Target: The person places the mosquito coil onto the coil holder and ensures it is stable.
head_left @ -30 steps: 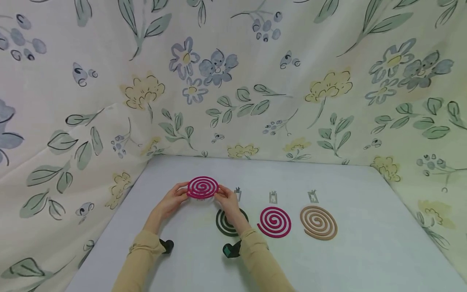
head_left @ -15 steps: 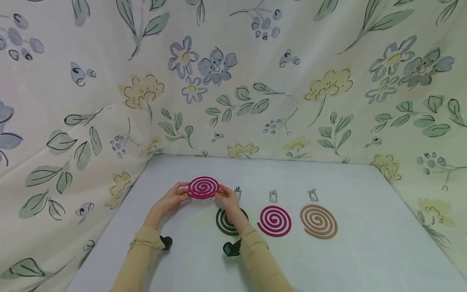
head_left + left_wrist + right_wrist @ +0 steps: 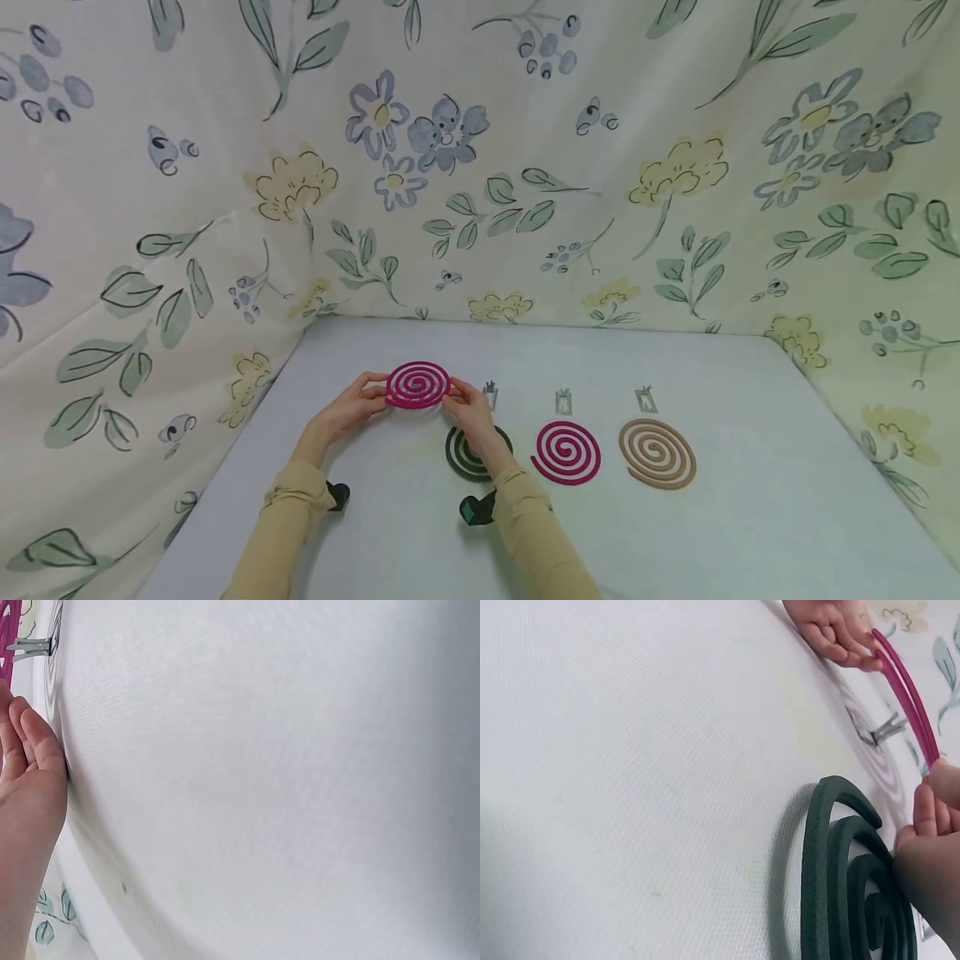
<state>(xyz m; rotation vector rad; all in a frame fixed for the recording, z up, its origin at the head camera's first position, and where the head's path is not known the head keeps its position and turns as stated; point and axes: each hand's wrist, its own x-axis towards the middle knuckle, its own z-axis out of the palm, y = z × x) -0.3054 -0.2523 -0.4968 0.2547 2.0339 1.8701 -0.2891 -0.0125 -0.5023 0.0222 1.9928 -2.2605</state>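
Note:
A magenta spiral coil [image 3: 418,385] is held raised above the table's back left part, between both hands. My left hand [image 3: 347,414] pinches its left edge and my right hand [image 3: 473,419] pinches its right edge. In the right wrist view the coil [image 3: 911,705] appears nearly edge-on, above a small metal stand [image 3: 889,729] on the table. The left wrist view shows the left hand [image 3: 31,750] beside that stand [image 3: 31,648]. Below my right forearm lies a dark green coil [image 3: 815,862], partly covered by it in the head view.
Right of the green coil lie another magenta coil [image 3: 566,452] and a tan coil [image 3: 657,454]. Three small metal stands, one of them here [image 3: 563,402], sit in a row behind these coils. Floral cloth [image 3: 480,250] hangs along the table's back and sides.
Both hands keep their pinch on the raised magenta coil, which stays nearly still. My left forearm has shifted very slightly left.

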